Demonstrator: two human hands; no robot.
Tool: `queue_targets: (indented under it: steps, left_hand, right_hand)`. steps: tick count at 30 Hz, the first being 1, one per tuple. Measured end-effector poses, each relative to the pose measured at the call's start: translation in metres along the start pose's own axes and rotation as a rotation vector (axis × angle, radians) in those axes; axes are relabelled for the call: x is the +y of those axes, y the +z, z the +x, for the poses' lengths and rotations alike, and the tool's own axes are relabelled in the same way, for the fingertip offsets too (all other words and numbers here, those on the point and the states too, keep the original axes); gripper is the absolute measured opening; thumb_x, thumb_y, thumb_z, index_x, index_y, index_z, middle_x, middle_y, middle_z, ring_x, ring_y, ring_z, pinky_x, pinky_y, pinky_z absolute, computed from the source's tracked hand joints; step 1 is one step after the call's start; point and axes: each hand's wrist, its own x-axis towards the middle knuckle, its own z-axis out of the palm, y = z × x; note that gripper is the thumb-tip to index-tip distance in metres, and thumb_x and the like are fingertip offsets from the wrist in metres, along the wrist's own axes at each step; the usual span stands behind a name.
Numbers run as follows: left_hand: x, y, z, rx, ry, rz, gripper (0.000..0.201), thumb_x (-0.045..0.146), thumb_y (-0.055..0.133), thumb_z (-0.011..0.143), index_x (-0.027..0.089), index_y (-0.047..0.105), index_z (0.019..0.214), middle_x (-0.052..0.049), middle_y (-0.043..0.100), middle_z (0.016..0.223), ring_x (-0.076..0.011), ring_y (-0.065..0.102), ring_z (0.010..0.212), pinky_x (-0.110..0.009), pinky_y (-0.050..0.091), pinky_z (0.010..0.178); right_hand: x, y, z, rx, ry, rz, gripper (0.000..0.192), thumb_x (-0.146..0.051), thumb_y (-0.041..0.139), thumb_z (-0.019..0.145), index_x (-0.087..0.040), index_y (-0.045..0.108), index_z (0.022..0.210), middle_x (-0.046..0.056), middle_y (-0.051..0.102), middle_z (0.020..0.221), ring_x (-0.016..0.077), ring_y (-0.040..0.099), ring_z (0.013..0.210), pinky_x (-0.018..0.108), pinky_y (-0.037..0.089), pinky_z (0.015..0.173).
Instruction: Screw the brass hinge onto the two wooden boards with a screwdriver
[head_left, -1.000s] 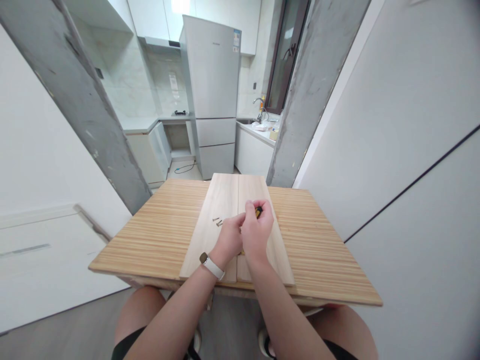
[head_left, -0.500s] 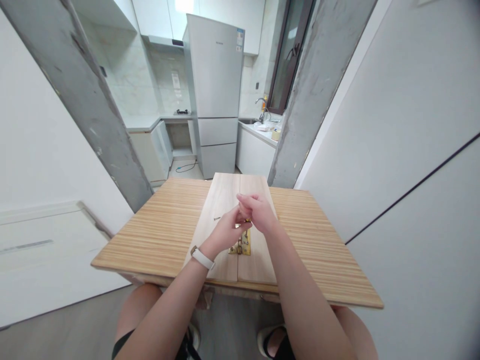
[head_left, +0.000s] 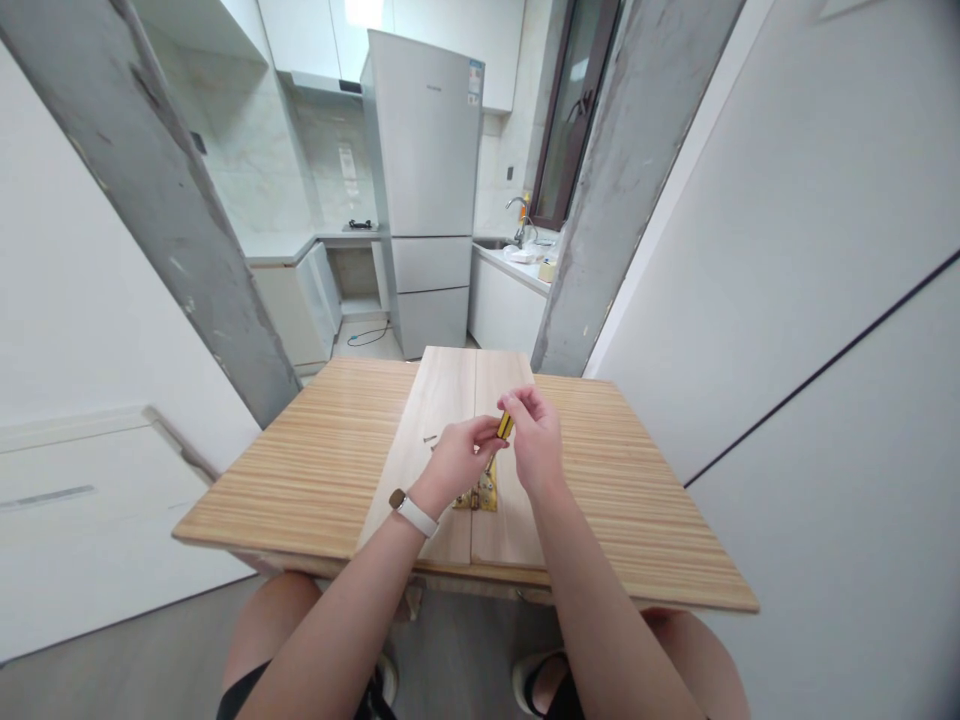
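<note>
Both hands are up over the middle of the table (head_left: 300, 480) — and the action is all around a small yellow-and-black screwdriver (head_left: 505, 426). The right hand (head_left: 536, 445) has its fingers closed on the handle from the right side, gripping it near the top. The left hand (head_left: 457, 462) comes in from the other side, fingertips meeting the same handle, pinched in against it; a pale band sits on that wrist.

The screwdriver stands nearly upright, tilted a little, with its shaft running down toward a brass hinge (head_left: 480, 495). The tip itself is too small to make out, so whether it touches the hinge I cannot tell.

That hinge lies flat across the seam between two pale wooden boards (head_left: 442, 385), which sit side by side, long edges touching, on the striped wooden table. The boards run away from the person, from the near edge to the far edge.

Just left of the hands, on the left board, a few loose screws (head_left: 430, 440) lie on the wood — small and dark, near the left hand but not touching it.

Below the table edge, the person's knees show. Beyond the table, through a gap between two grey concrete pillars, a white fridge (head_left: 427, 180) stands in a kitchen, with a sink and tap (head_left: 517, 215) to its right.
</note>
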Motion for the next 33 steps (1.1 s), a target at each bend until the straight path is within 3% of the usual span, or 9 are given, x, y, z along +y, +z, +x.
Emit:
queue_targets:
  steps: [5, 9, 13, 16, 22, 25, 29, 31, 33]
  left_hand:
    - [0.007, 0.008, -0.009, 0.127, 0.010, 0.161, 0.028, 0.007, 0.064, 0.081, 0.016, 0.078, 0.104, -0.006, 0.082, 0.098, -0.0201, 0.075, 0.086, -0.028, 0.058, 0.080]
    - [0.010, 0.011, -0.013, 0.133, -0.015, 0.194, 0.034, 0.002, 0.062, 0.077, 0.017, 0.079, 0.102, -0.005, 0.082, 0.094, -0.0193, 0.074, 0.083, -0.027, 0.058, 0.078]
    - [0.001, 0.006, -0.012, 0.044, -0.021, 0.040, 0.045, 0.002, 0.065, 0.077, 0.017, 0.073, 0.119, -0.008, 0.081, 0.105, -0.0197, 0.076, 0.093, -0.030, 0.060, 0.087]
    - [-0.008, 0.001, -0.010, -0.005, -0.038, -0.065, 0.054, 0.010, 0.069, 0.083, 0.018, 0.062, 0.136, -0.011, 0.079, 0.114, -0.0215, 0.076, 0.104, -0.033, 0.060, 0.092]
    - [-0.007, -0.006, -0.003, -0.086, -0.018, -0.149, 0.054, 0.014, 0.062, 0.093, 0.018, 0.052, 0.146, -0.012, 0.079, 0.114, -0.0211, 0.075, 0.106, -0.033, 0.058, 0.093]
    - [-0.003, -0.004, 0.000, -0.124, -0.014, -0.139, 0.049, 0.014, 0.062, 0.093, 0.017, 0.057, 0.141, -0.011, 0.079, 0.112, -0.0211, 0.075, 0.103, -0.031, 0.058, 0.089]
    - [-0.005, 0.000, 0.000, -0.076, -0.019, -0.119, 0.033, 0.012, 0.064, 0.090, 0.017, 0.067, 0.123, -0.010, 0.079, 0.111, -0.0219, 0.076, 0.101, -0.031, 0.059, 0.090]
    - [-0.007, 0.002, -0.001, -0.027, -0.033, -0.108, 0.029, 0.011, 0.066, 0.088, 0.016, 0.069, 0.117, -0.009, 0.079, 0.109, -0.0224, 0.077, 0.099, -0.032, 0.060, 0.089]
    - [-0.006, 0.004, -0.003, 0.004, -0.019, -0.090, 0.028, 0.011, 0.066, 0.086, 0.015, 0.072, 0.113, -0.010, 0.079, 0.111, -0.0224, 0.077, 0.099, -0.033, 0.060, 0.091]
  right_hand:
    - [-0.004, 0.021, -0.027, 0.245, 0.004, -0.119, 0.022, -0.042, 0.065, 0.089, -0.021, 0.057, 0.092, -0.002, 0.056, 0.082, 0.0161, 0.054, 0.076, 0.029, 0.044, 0.071]
    - [0.000, 0.029, -0.028, 0.364, 0.013, -0.143, 0.029, -0.044, 0.060, 0.093, -0.023, 0.047, 0.077, -0.005, 0.044, 0.069, 0.0144, 0.045, 0.066, 0.028, 0.039, 0.063]
    - [0.009, 0.024, -0.013, 0.382, 0.048, -0.071, 0.045, -0.051, 0.054, 0.095, -0.024, 0.037, 0.063, -0.006, 0.037, 0.057, 0.0133, 0.037, 0.054, 0.029, 0.032, 0.052]
    - [0.009, 0.014, 0.002, 0.233, 0.128, 0.052, 0.050, -0.048, 0.058, 0.092, -0.026, 0.033, 0.055, -0.006, 0.033, 0.048, 0.0120, 0.032, 0.045, 0.031, 0.027, 0.047]
    - [-0.001, -0.016, 0.031, -0.522, 0.324, 0.239, 0.060, -0.046, 0.070, 0.083, -0.026, 0.026, 0.048, -0.009, 0.023, 0.042, 0.0075, 0.018, 0.041, 0.028, 0.019, 0.046]
    - [0.000, -0.025, 0.041, -0.694, 0.379, 0.264, 0.063, -0.050, 0.071, 0.084, -0.026, 0.026, 0.047, -0.010, 0.024, 0.041, 0.0071, 0.017, 0.041, 0.028, 0.019, 0.046]
    - [0.003, -0.018, 0.038, -0.684, 0.327, 0.255, 0.059, -0.048, 0.066, 0.090, -0.024, 0.033, 0.048, -0.008, 0.030, 0.043, 0.0085, 0.023, 0.042, 0.028, 0.021, 0.046]
    - [0.004, -0.011, 0.029, -0.561, 0.257, 0.199, 0.051, -0.047, 0.066, 0.091, -0.022, 0.042, 0.054, -0.006, 0.040, 0.049, 0.0104, 0.034, 0.046, 0.027, 0.027, 0.049]
    - [0.004, -0.005, 0.016, -0.327, 0.146, 0.092, 0.038, -0.044, 0.068, 0.089, -0.021, 0.052, 0.064, -0.004, 0.051, 0.059, 0.0129, 0.045, 0.056, 0.028, 0.036, 0.057]
